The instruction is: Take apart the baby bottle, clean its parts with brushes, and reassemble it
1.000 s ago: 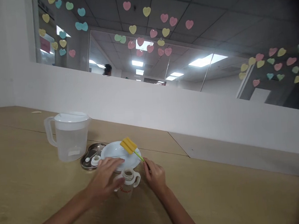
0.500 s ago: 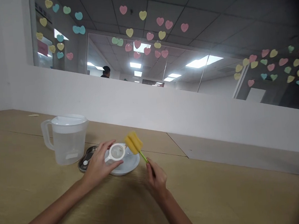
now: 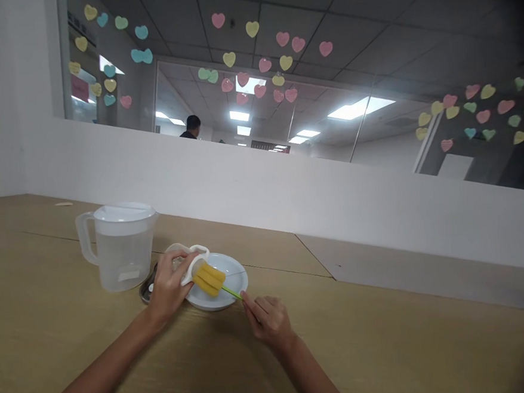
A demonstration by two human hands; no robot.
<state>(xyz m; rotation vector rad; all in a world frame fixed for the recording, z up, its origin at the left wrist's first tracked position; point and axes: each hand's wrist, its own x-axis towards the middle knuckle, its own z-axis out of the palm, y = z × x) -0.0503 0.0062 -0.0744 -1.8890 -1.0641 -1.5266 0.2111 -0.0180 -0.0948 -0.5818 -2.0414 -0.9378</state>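
Note:
My left hand [image 3: 168, 284] is wrapped round a clear bottle with a white collar and loop handle [image 3: 199, 252], held tilted with its mouth to the right. Pinched by its thin green handle, a bottle brush with a yellow sponge head [image 3: 209, 278] is in my right hand [image 3: 269, 317]. The tip of the sponge meets the bottle's mouth; how far it reaches in, I cannot tell. Below both lies a white bowl [image 3: 236, 276]. A dark metal tray [image 3: 146, 290] with a small white item is partly hidden behind my left hand.
A translucent lidded pitcher [image 3: 125, 254] stands left of the tray. Behind the wooden table [image 3: 389, 343] rises a white wall [image 3: 243, 189] with a window above, dotted with heart-shaped notes. Beyond the glass a person's head [image 3: 193, 125] shows. A small flat piece [image 3: 64, 204] lies at the far left.
My right hand has lowered the brush and swung its sponge head left against the bottle's mouth. My left hand has turned the bottle so its mouth faces the brush.

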